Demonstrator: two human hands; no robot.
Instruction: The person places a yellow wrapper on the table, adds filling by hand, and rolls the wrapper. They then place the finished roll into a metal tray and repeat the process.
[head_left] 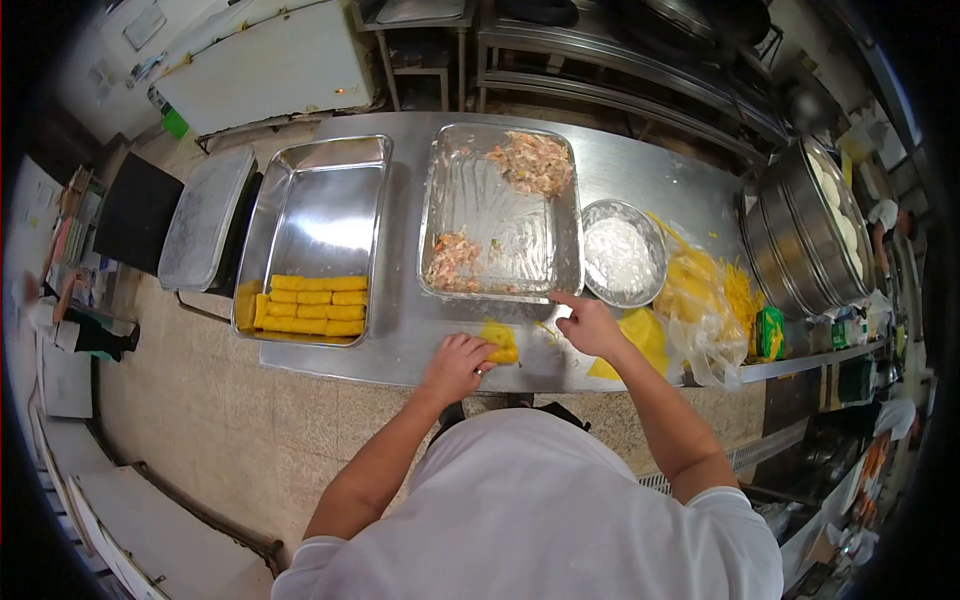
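Note:
My left hand [458, 368] rests with bent fingers on a yellow wrapper roll [502, 346] near the table's front edge. My right hand [591, 327] holds nothing visible; its index finger points to the near right corner of a metal tray of filling [500, 265], the other fingers curled. Two heaps of pinkish shredded filling [538, 163] lie in that tray. Beside it stands a round metal bowl [655, 275] with a white paste [615, 252]. Flat yellow wrapper sheets [640, 340] lie under and beyond my right forearm.
At left, a deep metal tray [378, 200] holds several stacked yellow rolls [315, 310]. On the right are a clear plastic bag [710, 340], yellow shreds [740, 300] and large stacked steamers [800, 235]. A person [75, 310] stands at far left.

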